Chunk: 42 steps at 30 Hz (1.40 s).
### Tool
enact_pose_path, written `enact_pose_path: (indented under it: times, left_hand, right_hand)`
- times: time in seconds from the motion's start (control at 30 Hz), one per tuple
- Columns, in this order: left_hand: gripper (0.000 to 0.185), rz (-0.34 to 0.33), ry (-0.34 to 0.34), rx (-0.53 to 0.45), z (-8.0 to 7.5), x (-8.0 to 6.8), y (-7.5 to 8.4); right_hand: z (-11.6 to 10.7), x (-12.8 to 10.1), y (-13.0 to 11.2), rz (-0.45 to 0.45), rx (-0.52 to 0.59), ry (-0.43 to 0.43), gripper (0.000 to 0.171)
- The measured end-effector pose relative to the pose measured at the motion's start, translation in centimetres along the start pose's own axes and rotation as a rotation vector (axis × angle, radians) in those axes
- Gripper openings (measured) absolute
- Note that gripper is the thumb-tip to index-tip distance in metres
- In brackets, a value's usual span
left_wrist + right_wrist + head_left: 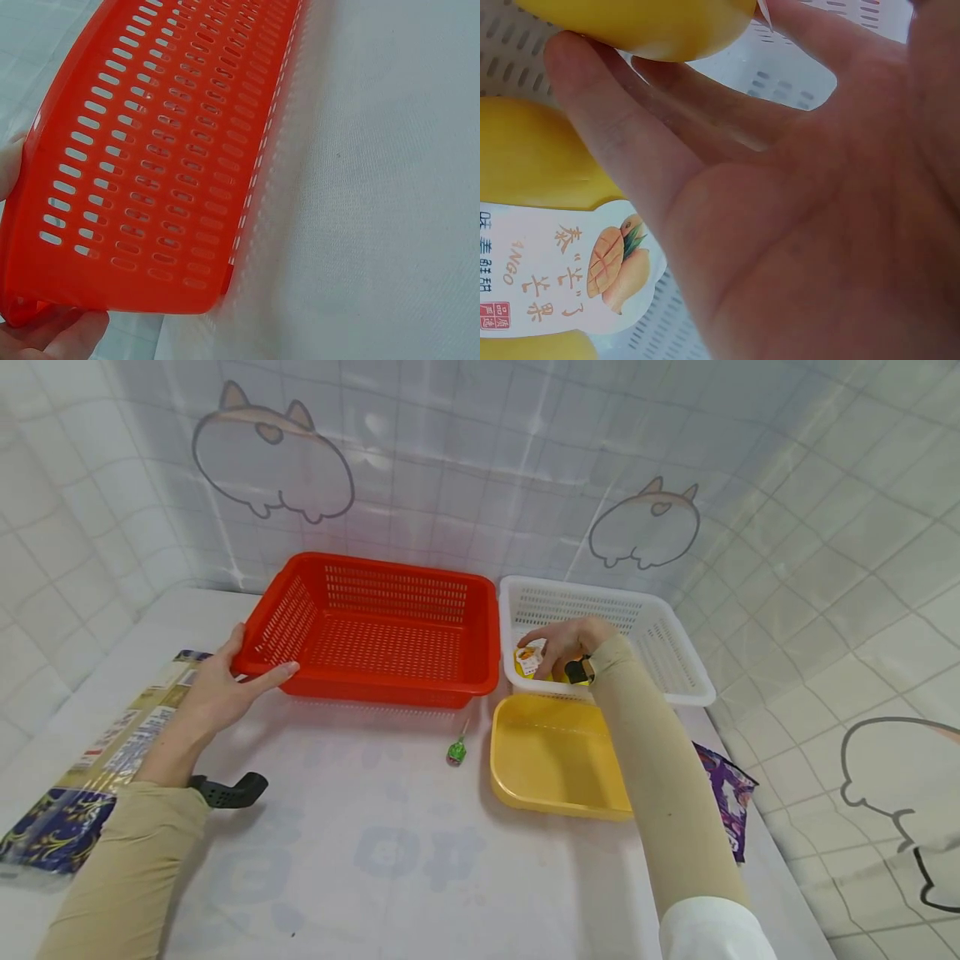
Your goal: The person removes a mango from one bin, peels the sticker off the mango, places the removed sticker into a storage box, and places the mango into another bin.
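My left hand (217,685) grips the front left corner of the red plastic basket (375,687), thumb along the front rim and fingers at the left side. In the left wrist view, fingertips (79,337) show at that basket's rim. Down in the white slotted basket (693,689), my right hand (570,643) has its fingers around a yellow mango (667,34). Beside it in the right wrist view lies another yellow mango (532,154), next to a white label (555,277) with a mango picture. The red basket has nothing inside.
In front of the white basket stands a yellow tray (562,768). A green-wrapped lollipop (456,750) lies to its left. Flat gold-and-blue packaging (112,760) lies at the far left, and a purple packet (727,797) at the right edge. Tiled sheeting (450,468) rises behind the baskets.
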<state>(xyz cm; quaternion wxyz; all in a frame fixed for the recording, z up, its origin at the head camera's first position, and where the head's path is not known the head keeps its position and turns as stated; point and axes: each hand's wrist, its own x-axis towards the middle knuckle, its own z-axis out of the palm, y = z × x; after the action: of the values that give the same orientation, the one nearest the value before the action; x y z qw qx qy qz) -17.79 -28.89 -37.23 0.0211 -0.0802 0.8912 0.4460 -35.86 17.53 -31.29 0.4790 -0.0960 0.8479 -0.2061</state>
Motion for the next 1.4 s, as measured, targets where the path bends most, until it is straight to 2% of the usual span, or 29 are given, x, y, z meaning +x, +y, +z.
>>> enact_pose_path:
  times: [0.27, 0.5, 0.83, 1.17, 1.4]
  left_hand:
    - [0.112, 0.014, 0.003, 0.008, 0.0, 0.0, 0.1]
    - [0.11, 0.024, 0.005, 0.001, 0.0, 0.0, 0.0]
    - [0.11, 0.018, 0.003, -0.002, 0.0, 0.0, -0.1]
    - [0.111, 0.022, 0.011, -0.006, 0.1, 0.1, -0.1]
    - [0.111, 0.03, 0.002, -0.001, 0.0, 0.2, -0.2]
  right_hand:
    - [0.1, 0.0, -0.2, 0.019, 0.011, 0.004, 0.086]
    - [0.2, -0.8, -0.5, -0.022, 0.033, -0.02, 0.089]
    - [0.3, -2.3, -0.8, -0.017, 0.097, 0.034, 0.085]
    - [0.3, -2.4, -0.5, -0.076, 0.161, 0.073, 0.085]
    - [0.0, -2.4, -0.1, -0.112, 0.132, 0.106, 0.088]
